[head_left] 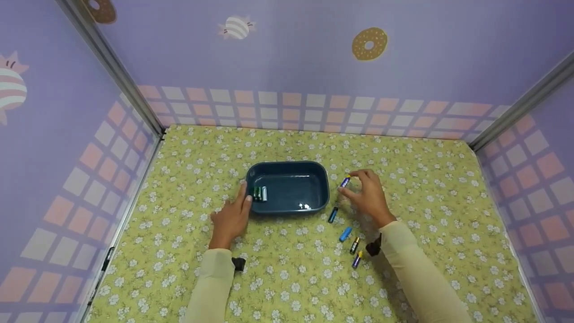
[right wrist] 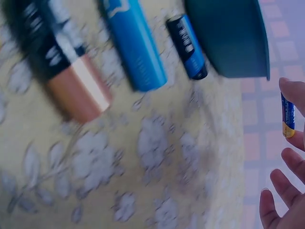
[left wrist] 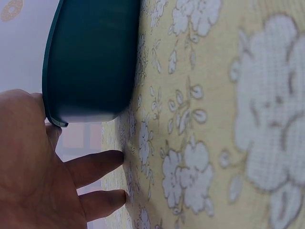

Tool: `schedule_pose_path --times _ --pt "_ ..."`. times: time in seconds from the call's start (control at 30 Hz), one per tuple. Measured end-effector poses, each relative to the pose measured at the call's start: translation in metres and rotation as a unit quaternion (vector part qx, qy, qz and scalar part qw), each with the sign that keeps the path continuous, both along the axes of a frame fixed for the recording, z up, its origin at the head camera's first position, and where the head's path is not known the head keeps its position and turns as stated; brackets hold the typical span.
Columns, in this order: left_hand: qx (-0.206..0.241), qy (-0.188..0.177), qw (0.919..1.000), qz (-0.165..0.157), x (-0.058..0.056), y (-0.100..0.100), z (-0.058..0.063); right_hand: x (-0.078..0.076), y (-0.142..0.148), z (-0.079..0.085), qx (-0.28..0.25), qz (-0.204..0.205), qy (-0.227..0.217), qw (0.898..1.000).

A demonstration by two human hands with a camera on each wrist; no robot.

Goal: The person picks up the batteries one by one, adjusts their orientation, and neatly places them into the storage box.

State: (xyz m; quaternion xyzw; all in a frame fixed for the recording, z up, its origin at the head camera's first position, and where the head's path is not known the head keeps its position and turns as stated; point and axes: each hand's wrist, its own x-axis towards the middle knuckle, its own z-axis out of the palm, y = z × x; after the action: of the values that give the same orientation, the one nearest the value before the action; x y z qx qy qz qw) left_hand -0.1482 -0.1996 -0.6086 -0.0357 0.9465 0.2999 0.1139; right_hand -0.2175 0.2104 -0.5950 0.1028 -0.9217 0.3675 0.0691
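Observation:
A dark blue-green rectangular basin (head_left: 287, 163) stands mid-table in the head view. Along its left wall lies my left hand (head_left: 231, 220), thumb at the rim and fingers extended outside; in the left wrist view, two straight fingers (left wrist: 95, 169) point down to the cloth. My right hand (head_left: 370, 195), right of the basin, pinches a blue battery with a yellow end (head_left: 345, 182) between thumb and forefinger. The right wrist view shows that battery (right wrist: 288, 117) raised, the other fingers spread. Inside the basin, green batteries (head_left: 257, 194) and a silver battery (head_left: 264, 194) lie at the left end.
Loose batteries run down the cloth right of the basin: a black-and-blue one (head_left: 332, 215), a light blue one (head_left: 345, 234), a black-and-copper one (head_left: 354, 245) and a purple-and-yellow one (head_left: 357, 259). Flowered cloth (head_left: 188, 170) covers the table; patterned walls (head_left: 305, 58) enclose three sides.

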Motion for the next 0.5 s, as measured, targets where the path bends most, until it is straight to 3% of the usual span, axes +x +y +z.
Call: schedule_pose_path --times 0.5 --pt "0.000 -0.002 1.0000 0.002 0.000 0.000 0.000 -0.017 -0.045 0.020 0.000 0.092 0.027 0.995"
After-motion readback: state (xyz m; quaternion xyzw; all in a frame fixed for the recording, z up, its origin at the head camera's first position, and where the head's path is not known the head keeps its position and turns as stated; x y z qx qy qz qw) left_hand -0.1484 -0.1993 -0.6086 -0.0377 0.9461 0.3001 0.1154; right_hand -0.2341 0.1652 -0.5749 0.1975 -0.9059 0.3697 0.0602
